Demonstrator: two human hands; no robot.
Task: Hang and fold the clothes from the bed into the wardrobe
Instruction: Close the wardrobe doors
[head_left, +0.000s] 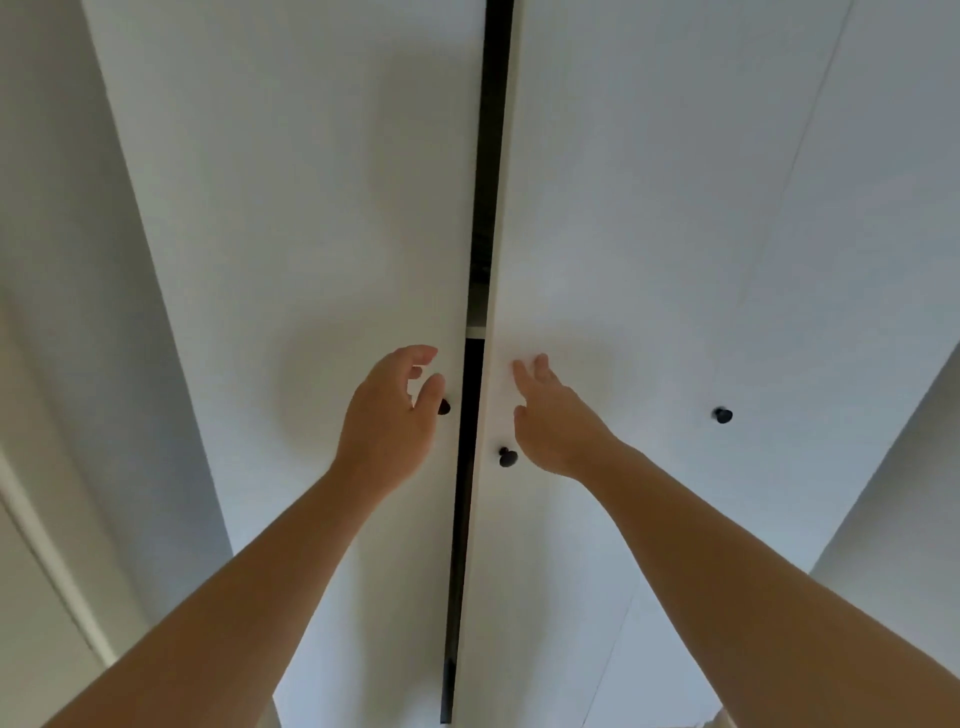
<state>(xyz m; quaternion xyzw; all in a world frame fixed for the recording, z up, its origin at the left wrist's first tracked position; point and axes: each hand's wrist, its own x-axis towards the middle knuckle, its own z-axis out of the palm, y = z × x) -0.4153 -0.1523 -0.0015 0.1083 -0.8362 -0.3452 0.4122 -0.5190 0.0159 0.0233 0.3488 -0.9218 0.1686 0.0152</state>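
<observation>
Loosely curved and spread, the fingers of the left hand (389, 415) hold nothing. The hand hovers in front of the white wardrobe (649, 114), just left of the dark gap (491, 156) between its two nearer doors. That gap runs from the top of the view almost to the bottom.

Far left of the gap stands a pale wall (57, 234). Closer in is the left door (260, 286), whose edge borders the gap. A black left knob (444, 407) sits on it right beside the gap, half hidden behind the left thumb; I cannot tell whether the thumb touches it.

Inside the gap a white shelf edge (475, 331) crosses near the height of the fingertips. The rest of the inside is too dark to make out.

Just right of the gap, the middle door (597, 234) carries the middle knob (506, 456), lower than the left knob and close to the door's edge. The right hand (556, 421) lies above that knob with its fingers straight and slightly apart, tips against the door face, gripping nothing. Its heel is just beside the knob.

Farther right of the gap, a thin seam divides the middle door from a third door (857, 260), and the right knob (722, 414) sits just past that seam. Both bare forearms reach up from the lower corners.
</observation>
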